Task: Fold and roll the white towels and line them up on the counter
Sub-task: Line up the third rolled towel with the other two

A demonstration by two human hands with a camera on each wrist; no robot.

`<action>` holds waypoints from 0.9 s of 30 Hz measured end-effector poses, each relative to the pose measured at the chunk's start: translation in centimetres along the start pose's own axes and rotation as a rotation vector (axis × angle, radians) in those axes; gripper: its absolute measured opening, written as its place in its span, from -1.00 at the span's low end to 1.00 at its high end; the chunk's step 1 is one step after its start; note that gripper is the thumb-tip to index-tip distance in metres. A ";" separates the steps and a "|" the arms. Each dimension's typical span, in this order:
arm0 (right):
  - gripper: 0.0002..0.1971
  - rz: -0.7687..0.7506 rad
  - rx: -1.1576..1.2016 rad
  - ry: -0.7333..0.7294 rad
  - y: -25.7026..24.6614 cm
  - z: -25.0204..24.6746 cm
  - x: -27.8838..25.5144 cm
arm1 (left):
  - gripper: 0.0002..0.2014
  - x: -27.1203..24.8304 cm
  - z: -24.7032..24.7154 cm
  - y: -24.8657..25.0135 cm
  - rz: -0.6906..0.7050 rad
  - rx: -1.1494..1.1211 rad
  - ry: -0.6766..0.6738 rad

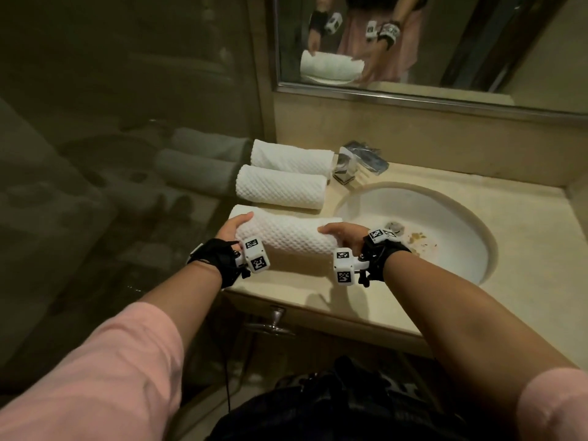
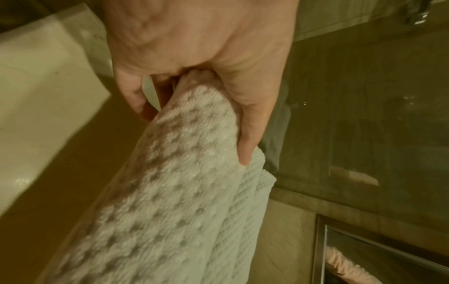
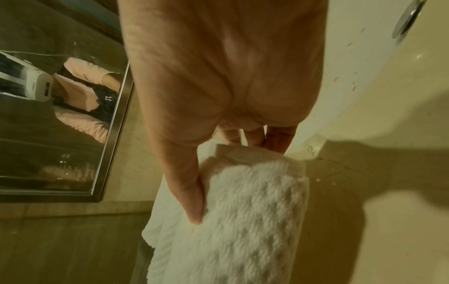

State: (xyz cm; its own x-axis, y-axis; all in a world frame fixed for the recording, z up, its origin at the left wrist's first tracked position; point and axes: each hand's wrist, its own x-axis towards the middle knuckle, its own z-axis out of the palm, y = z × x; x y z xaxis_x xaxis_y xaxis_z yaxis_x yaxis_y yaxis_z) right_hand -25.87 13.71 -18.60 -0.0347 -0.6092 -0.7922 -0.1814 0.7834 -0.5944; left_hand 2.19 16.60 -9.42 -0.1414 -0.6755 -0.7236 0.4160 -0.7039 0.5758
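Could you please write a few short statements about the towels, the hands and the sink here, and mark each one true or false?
1. Both hands grip the same rolled towel, the left hand at one end and the right hand at the other. True.
2. Two other rolled towels, the middle towel and the far towel, lie on the counter beyond it. True.
3. The rolled towels lie inside the sink. False: they lie on the counter, left of the sink.
4. The faucet stands to the right of the far towel. True.
5. The right hand is pressing the faucet. False: it holds the towel.
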 end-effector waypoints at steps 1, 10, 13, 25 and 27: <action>0.05 0.017 0.000 0.000 -0.1 0.5 -0.4 | -0.35 0.6 -0.5 0.1 0.001 0.003 0.002; -0.50 0.059 -0.036 0.038 -3.1 4.6 -5.8 | -0.75 3.4 -2.5 0.9 0.013 0.077 0.111; -0.07 0.033 -0.101 0.023 -2.8 4.7 -3.0 | -0.74 3.6 -2.6 0.8 0.061 0.082 0.167; -0.18 -0.004 -0.118 0.019 -3.7 5.9 -0.5 | -0.60 5.1 -2.8 2.0 -0.006 0.098 0.269; -0.21 0.006 -0.142 0.007 -3.3 5.9 0.7 | -0.51 5.7 -3.2 1.9 -0.038 0.109 0.266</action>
State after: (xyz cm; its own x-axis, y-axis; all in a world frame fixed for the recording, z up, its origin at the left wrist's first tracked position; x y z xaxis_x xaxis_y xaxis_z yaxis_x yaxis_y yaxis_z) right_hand -19.51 11.44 -17.98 -0.0430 -0.6059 -0.7944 -0.3181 0.7620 -0.5640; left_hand 5.06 12.12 -13.66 0.0917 -0.5772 -0.8114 0.3136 -0.7567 0.5737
